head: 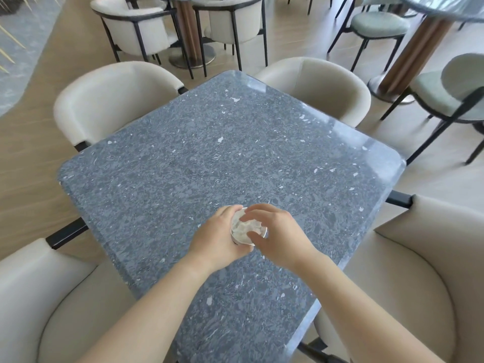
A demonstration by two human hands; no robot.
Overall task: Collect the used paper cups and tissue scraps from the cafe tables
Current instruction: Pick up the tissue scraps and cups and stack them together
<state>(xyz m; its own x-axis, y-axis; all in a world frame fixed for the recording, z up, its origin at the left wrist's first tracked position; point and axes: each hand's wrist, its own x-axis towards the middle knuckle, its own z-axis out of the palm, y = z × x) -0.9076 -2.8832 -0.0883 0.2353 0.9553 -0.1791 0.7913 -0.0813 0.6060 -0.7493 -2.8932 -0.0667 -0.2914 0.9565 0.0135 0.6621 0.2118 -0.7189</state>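
A paper cup [238, 238] stands on the near part of the grey speckled table [209, 153]. White tissue scraps [247, 226] fill its mouth. My left hand [218, 238] grips the cup's left side, fingers curled round the wall. My right hand [277, 233] is over the cup's right rim, with thumb and fingers curled onto the tissue scraps inside it. Most of the cup's body is hidden by both hands.
Four cream armchairs surround the table: far left [110, 100], far right [322, 87], near left [52, 297], near right [419, 271]. More tables and chairs [379, 24] stand behind on the wooden floor.
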